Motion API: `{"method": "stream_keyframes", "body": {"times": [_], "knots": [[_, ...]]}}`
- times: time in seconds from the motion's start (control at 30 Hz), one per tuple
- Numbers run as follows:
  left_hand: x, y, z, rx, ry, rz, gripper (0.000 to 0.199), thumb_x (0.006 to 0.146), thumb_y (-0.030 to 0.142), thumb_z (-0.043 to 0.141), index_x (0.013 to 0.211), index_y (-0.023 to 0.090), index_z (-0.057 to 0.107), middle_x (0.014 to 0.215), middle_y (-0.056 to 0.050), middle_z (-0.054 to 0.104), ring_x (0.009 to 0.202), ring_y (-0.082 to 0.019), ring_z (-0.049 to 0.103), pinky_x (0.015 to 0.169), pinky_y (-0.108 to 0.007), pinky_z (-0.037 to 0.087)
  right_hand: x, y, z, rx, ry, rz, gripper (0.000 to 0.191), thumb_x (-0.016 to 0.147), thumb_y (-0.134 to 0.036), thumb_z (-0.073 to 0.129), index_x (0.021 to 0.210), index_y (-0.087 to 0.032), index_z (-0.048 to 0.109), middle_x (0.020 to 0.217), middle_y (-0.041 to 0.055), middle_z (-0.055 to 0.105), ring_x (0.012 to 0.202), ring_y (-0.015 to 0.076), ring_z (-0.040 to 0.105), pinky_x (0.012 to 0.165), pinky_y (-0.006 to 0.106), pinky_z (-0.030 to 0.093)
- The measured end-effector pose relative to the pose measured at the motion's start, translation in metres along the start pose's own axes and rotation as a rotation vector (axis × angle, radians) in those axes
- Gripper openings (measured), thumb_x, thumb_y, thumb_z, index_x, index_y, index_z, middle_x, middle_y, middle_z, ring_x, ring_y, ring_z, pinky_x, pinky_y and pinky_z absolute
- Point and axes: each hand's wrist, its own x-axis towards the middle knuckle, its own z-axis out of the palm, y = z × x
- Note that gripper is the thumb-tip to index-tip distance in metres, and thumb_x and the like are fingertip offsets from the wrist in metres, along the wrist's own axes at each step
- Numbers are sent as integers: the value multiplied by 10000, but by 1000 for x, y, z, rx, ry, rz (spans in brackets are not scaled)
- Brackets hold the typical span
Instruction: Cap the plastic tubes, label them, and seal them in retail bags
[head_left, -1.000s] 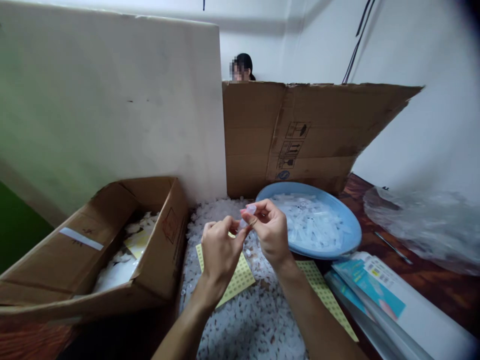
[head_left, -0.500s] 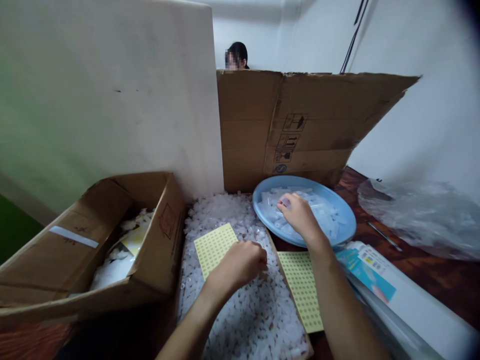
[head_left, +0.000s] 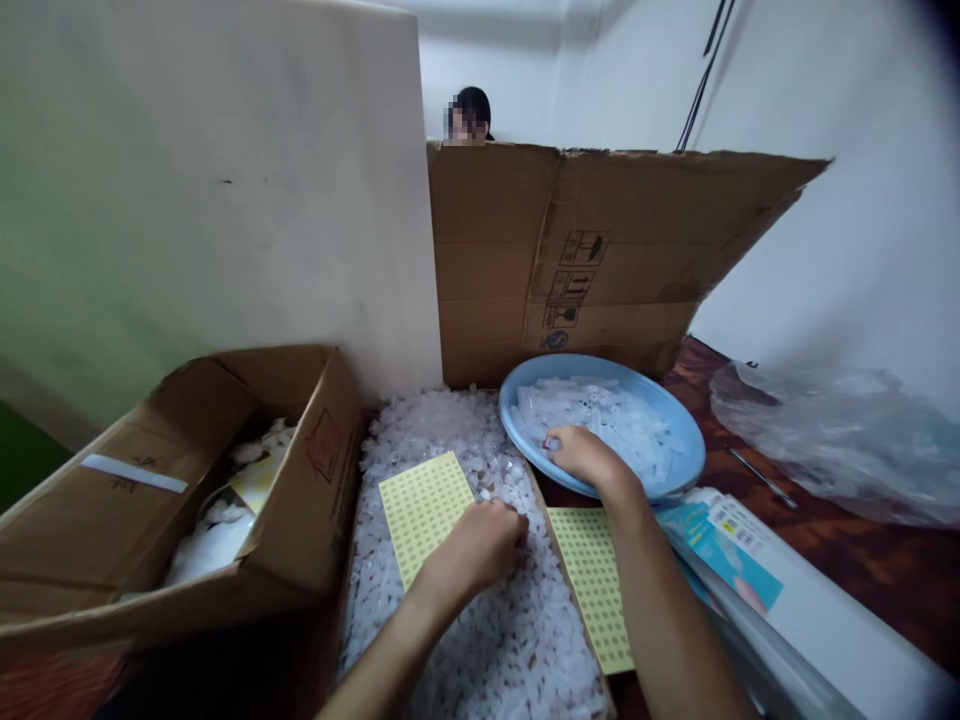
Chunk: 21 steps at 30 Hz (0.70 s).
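Note:
My left hand [head_left: 484, 540] is curled closed above a shallow tray of small translucent white plastic pieces [head_left: 525, 640]; anything in its fingers is hidden. A yellow sticker sheet [head_left: 427, 505] with rows of small round marks lies on the pieces, just left of that hand. Over the near left part of a light blue basin [head_left: 688, 470], my right hand [head_left: 585, 455] has thumb and fingers pinched together. What they hold, if anything, is too small to name. Clear flat plastic pieces [head_left: 637, 420] fill the basin. Another yellow sticker sheet [head_left: 589, 570] lies partly under my right forearm.
An open cardboard box [head_left: 315, 500] with white scraps stands left. Behind the tray rise a white partition [head_left: 315, 200] and a cardboard panel [head_left: 487, 260], a person's head [head_left: 476, 110] above it. Right are a white-and-blue box [head_left: 795, 600], a pen-like rod [head_left: 761, 477] and clear plastic film [head_left: 840, 440].
My right hand has drawn back from the middle of the basin toward its near left rim. My left hand stays closed over the tray, slightly lower in view.

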Motion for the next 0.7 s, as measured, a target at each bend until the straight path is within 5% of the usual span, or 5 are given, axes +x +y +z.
{"method": "stream_keyframes", "body": {"times": [0.17, 0.3, 0.5, 0.6, 0.7], "knots": [[-1, 6, -3, 62, -39, 25, 175, 821, 200, 572, 903, 151, 719, 906, -171, 761, 803, -338, 741, 691, -396, 524, -1, 1, -2, 2, -46, -14, 276, 766, -92, 648, 965, -212, 796, 966, 85, 796, 997, 258, 714, 816, 254, 464], [-3, 7, -11, 7, -39, 42, 194, 773, 287, 632, 914, 162, 679, 918, -142, 751, 787, -311, 715, 668, -364, 490, -1, -2, -3, -1, -4, -28, 149, 756, -108, 677, 857, -184, 756, 943, 108, 784, 976, 263, 711, 802, 271, 452], [-12, -6, -17, -308, 140, 11, 152, 761, 225, 618, 912, 215, 615, 917, -33, 716, 739, -169, 615, 623, -258, 402, 5, -14, -4, 31, 227, -71, 104, 873, -245, 606, 916, -176, 670, 952, 131, 761, 974, 283, 703, 805, 311, 456], [-13, -16, -18, -443, 227, -40, 139, 739, 188, 616, 873, 212, 591, 841, -2, 671, 681, -134, 554, 583, -234, 363, 5, -23, -6, 183, 401, -140, 128, 906, -300, 549, 934, -205, 630, 860, 80, 741, 839, 256, 696, 750, 311, 458], [-12, -25, -23, -512, 333, -67, 134, 685, 128, 599, 791, 200, 560, 739, 22, 612, 655, -121, 519, 573, -225, 339, -4, -39, -12, 330, 432, -238, 176, 929, -370, 536, 887, -225, 626, 725, 28, 696, 699, 230, 656, 672, 306, 437]]}}
